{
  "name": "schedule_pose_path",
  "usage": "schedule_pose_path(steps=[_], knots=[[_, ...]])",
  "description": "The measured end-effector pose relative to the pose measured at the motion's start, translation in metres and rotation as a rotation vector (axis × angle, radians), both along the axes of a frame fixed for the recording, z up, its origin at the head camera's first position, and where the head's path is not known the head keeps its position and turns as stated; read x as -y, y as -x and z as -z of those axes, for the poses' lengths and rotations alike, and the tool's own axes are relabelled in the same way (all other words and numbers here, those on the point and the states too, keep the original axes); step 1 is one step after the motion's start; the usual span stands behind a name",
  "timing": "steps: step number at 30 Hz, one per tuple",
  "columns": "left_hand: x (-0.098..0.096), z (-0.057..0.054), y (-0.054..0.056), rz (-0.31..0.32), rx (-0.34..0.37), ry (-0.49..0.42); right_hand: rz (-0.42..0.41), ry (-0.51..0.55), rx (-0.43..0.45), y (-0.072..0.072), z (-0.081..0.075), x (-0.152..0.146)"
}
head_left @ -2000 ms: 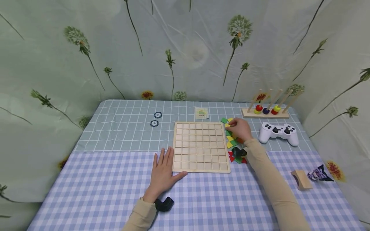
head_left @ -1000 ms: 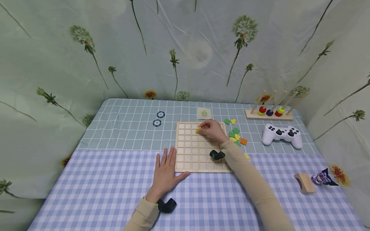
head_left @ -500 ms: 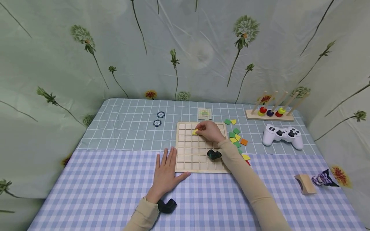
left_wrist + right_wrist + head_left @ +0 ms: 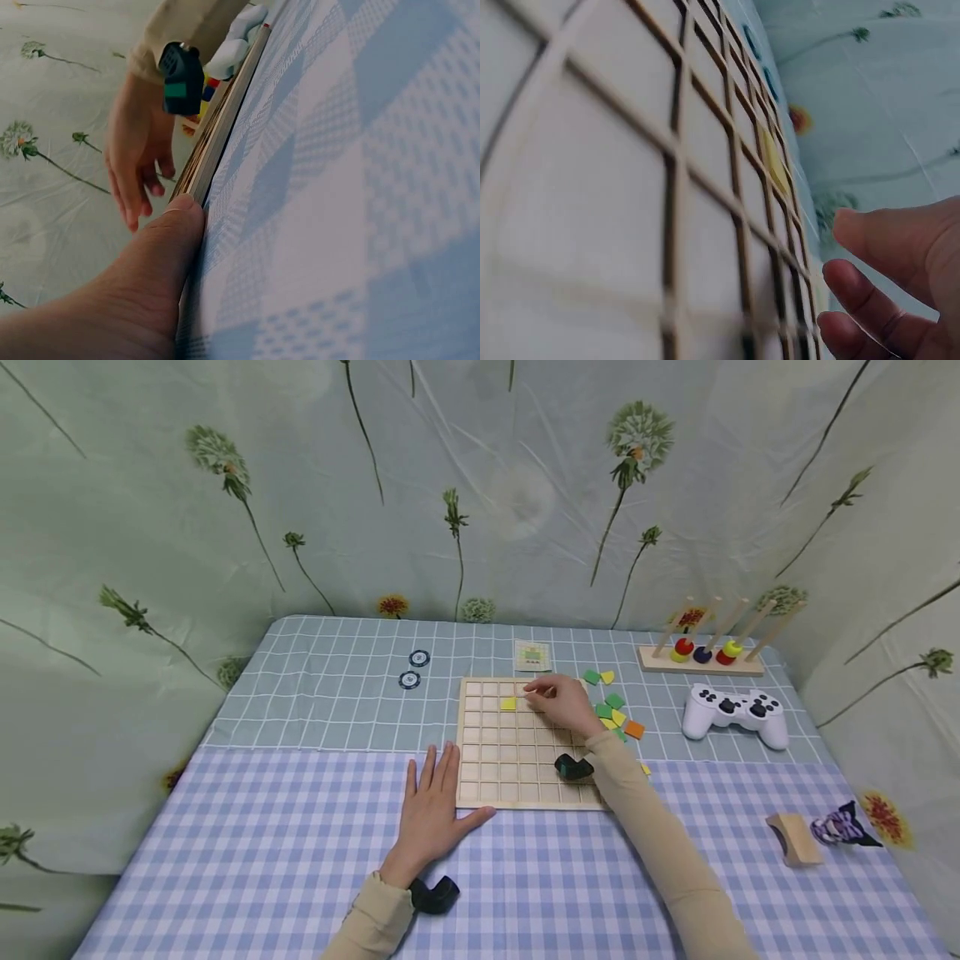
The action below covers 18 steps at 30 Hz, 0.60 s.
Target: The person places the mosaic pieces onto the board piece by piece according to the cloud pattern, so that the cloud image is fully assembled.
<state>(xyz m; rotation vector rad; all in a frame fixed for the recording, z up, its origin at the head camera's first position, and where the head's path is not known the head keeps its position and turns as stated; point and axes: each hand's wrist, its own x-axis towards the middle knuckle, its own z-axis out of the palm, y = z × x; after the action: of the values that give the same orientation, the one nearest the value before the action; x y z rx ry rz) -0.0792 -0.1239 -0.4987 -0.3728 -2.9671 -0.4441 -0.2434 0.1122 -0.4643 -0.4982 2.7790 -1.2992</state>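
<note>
A wooden grid board (image 4: 498, 772) lies on the table, and a yellow tile (image 4: 508, 703) sits in one of its cells near the far side. My right hand (image 4: 564, 703) hovers over the board just right of that tile, its fingers loosely bent with nothing between them in the right wrist view. My left hand (image 4: 431, 814) lies flat by the board's near left corner, fingers straight. In the left wrist view the thumb (image 4: 169, 232) touches the board's edge. Several green tiles (image 4: 615, 701) and an orange tile (image 4: 634, 729) lie right of the board, partly hidden by my right arm.
A small pattern card (image 4: 532, 655) lies behind the board, and two round chips (image 4: 409, 680) are to its left. On the right are a peg stand with beads (image 4: 701, 666), a white game controller (image 4: 735, 714), a wooden arch block (image 4: 795, 839) and a purple-black figure (image 4: 843, 825).
My right hand brought a yellow tile from the pile right of the board, put it in a cell, let go and drew back slightly rightward. My left hand stayed in place.
</note>
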Motion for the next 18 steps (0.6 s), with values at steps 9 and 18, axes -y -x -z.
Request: schedule_pose_path(steps=[9, 18], knots=[[0.001, 0.003, 0.001, 0.005, -0.010, -0.003, 0.151, -0.061, -0.036, -0.013, -0.017, -0.063], [0.001, 0.005, 0.002, 0.004, -0.005, -0.008, 0.216, -0.251, 0.074, -0.037, -0.022, -0.117]])
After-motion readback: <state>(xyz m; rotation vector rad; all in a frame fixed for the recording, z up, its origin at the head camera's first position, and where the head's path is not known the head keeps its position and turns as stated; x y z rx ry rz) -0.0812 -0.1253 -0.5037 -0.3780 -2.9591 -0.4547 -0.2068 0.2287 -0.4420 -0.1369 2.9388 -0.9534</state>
